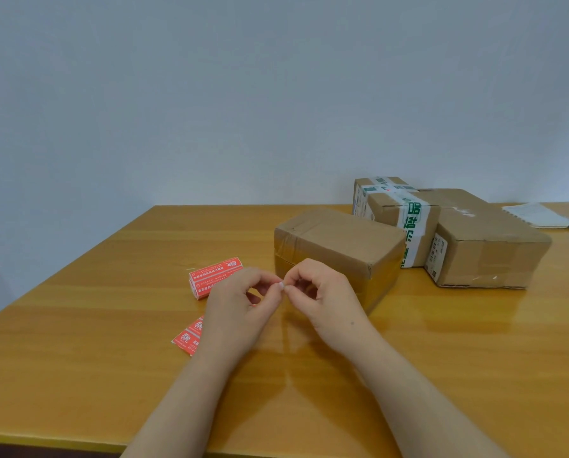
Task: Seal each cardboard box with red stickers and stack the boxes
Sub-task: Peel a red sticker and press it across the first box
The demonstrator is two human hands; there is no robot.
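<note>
By the near box (336,246), the left hand (240,302) and right hand (323,292) pinch a tiny white bit (280,286), maybe a sticker, to peel it.

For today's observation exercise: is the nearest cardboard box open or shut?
Shut: the nearest cardboard box has its top lying flat and closed, and nothing inside shows.

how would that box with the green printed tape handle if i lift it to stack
Probably stiff: the taped box keeps square edges. Its flat base makes tipping or rolling unlikely. Its tape seems to read fragile in green, so lift gently.
</note>
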